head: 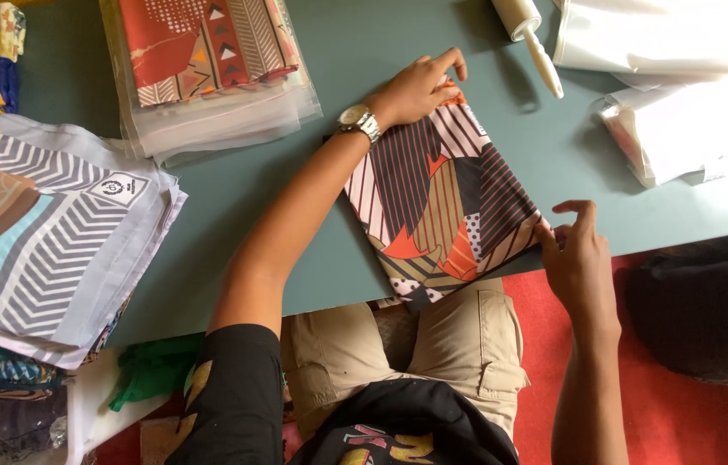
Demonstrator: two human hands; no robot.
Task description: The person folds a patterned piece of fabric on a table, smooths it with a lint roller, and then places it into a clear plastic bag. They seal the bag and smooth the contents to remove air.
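Observation:
A folded patterned cloth (441,202), striped in black, pink, orange and tan, lies on the grey-green table (312,224) in front of me. My left hand (420,86), with a metal wristwatch (359,120) on the wrist, presses flat on the cloth's far corner. My right hand (575,250) pinches the cloth's near right corner at the table's edge. The cloth's near corner hangs slightly over the table edge above my lap.
A stack of patterned cloths in clear plastic bags (209,69) sits at the back left. A pile of chevron-printed fabrics (45,232) lies at the left. White plastic bags (683,95) and a white bottle-like object (529,34) lie at the back right. Red floor shows below.

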